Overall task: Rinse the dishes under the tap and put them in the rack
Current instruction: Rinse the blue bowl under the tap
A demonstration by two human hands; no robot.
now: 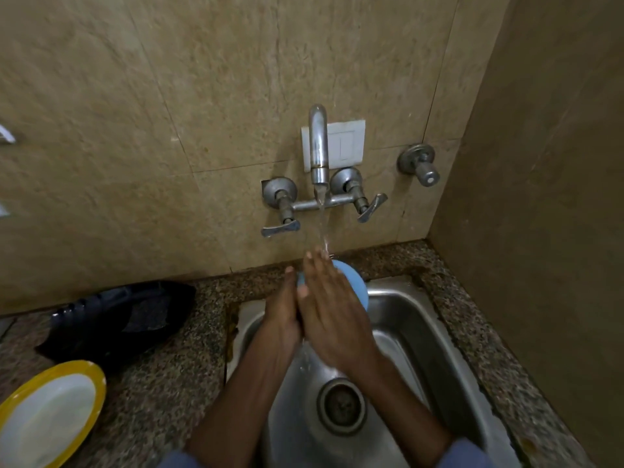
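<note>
Partly, the right hand hides the blue dish.

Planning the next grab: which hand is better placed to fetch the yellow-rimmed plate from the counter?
Left, probably. The yellow-rimmed plate lies on the counter left of the sink, on the side of the left hand; the right hand lies flat against the blue dish under the water, farther off.

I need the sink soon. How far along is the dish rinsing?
Done: nothing shows as racked; no rack is clearly in view. In hand: the left hand and right hand press a blue dish under the running tap over the sink. Left: racking it, and probably the yellow-rimmed plate lying on the counter.
</note>
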